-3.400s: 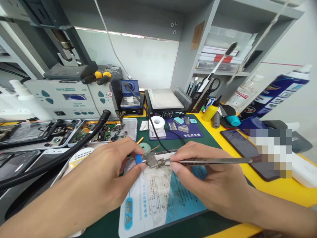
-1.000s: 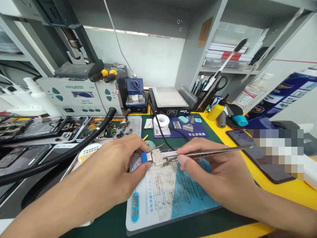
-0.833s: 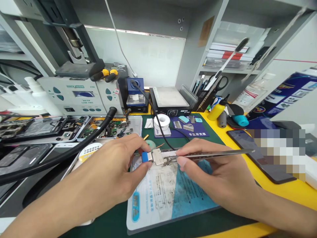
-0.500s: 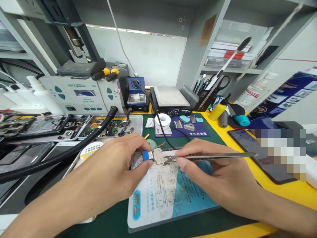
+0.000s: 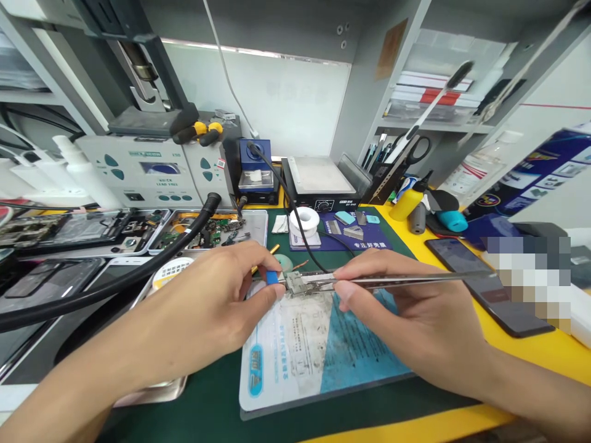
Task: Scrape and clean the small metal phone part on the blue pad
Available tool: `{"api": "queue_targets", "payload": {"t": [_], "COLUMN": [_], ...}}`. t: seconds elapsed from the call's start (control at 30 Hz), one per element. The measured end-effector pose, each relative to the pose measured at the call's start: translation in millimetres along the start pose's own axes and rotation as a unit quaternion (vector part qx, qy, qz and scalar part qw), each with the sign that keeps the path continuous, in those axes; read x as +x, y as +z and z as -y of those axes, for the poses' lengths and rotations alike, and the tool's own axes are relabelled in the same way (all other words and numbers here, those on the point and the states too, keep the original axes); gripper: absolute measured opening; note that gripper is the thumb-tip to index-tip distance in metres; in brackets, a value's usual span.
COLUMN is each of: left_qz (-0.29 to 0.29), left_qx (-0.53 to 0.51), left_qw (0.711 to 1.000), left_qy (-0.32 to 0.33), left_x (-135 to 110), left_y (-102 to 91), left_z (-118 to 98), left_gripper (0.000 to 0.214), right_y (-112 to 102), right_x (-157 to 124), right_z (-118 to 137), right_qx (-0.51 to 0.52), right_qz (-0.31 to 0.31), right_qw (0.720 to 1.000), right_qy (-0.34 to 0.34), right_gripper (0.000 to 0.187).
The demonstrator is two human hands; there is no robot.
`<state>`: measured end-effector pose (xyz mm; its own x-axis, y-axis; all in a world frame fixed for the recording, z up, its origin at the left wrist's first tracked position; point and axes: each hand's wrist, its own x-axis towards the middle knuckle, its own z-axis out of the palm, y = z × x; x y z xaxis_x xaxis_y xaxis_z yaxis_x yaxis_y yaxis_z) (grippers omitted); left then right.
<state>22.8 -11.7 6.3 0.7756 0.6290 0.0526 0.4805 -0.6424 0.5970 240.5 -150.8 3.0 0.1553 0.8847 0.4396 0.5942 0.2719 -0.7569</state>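
Note:
My left hand (image 5: 217,301) pinches the blue end (image 5: 272,278) of a small metal circuit board (image 5: 300,283), holding it just above a white and blue work mat (image 5: 314,351). My right hand (image 5: 406,314) is closed on long metal tweezers (image 5: 415,280). Their tips rest on the right part of the board. The tweezers' rear end points right, toward a dark phone (image 5: 489,295).
Trays of phone parts (image 5: 217,227) and a black hose (image 5: 115,283) lie at the left. A grey rework station (image 5: 148,175), a blue solder stand (image 5: 253,169), a hot plate (image 5: 318,181) and a solder spool (image 5: 305,221) stand behind. Bottles and a tool holder (image 5: 383,178) sit at the right.
The view has shifted slightly. The board now lies flatter and edge-on between both hands, and the tweezers have levelled out a little.

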Motion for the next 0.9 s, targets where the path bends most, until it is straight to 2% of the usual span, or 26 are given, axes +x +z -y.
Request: {"api": "queue_targets", "payload": {"t": [0.3,0.7,0.9], "left_qz": [-0.001,-0.004,0.012], "left_qx": [0.017,0.006,0.007], "left_qw": [1.0,1.0,1.0], "left_qy": [0.004,0.0,-0.016], "left_x": [1.3,-0.7,0.5], "left_y": [-0.2,-1.5,-2.6], "left_z": [-0.1,3.3,-1.2], "left_gripper": [0.032,0.034,0.036], "right_y": [1.3,2.6,1.2], "right_x": [1.2,8.0,5.1], "right_z": [0.8,9.8,9.8], "right_qx": [0.007,-0.036,-0.035], "right_qz": [-0.002,-0.083,-0.083], "right_qw": [1.0,0.995,0.995], "right_qy": [0.0,0.039,0.048], "right_gripper": [0.009,0.012,0.011]}}
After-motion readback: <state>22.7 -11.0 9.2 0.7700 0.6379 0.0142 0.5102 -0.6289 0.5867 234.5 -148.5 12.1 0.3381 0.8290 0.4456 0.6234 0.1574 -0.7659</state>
